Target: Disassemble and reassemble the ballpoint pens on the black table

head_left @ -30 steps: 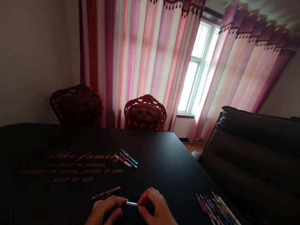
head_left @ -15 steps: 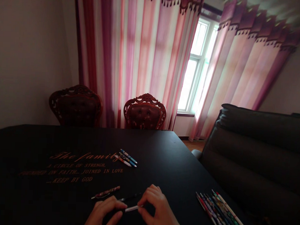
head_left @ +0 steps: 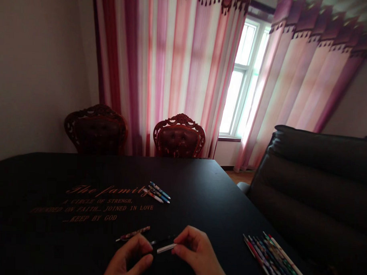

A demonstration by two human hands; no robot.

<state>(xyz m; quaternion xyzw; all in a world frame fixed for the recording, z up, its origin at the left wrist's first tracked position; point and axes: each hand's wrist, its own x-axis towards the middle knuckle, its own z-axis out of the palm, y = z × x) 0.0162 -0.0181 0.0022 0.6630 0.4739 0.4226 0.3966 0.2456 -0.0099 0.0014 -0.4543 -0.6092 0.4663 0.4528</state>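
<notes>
My right hand [head_left: 194, 250] pinches one end of a slim, light-coloured pen part [head_left: 166, 248] between thumb and fingers. To its left, my left hand [head_left: 131, 256] has thumb and index finger apart near the part's other end, with a gap between them. Just behind both hands a dark pen [head_left: 164, 239] lies on the black table [head_left: 194, 178], partly hidden by the fingers. A patterned pen [head_left: 134, 233] rests behind my left hand.
Three pens [head_left: 159, 193] lie together farther back, beside gold lettering. Several pens and pencils [head_left: 272, 257] are bundled at the right. Beyond the table stand two carved chairs [head_left: 180, 139], and a dark leather chair [head_left: 314, 186] is on the right.
My left thumb and index finger have come away from the light-coloured part, which stays in my right hand. The view has shifted slightly.
</notes>
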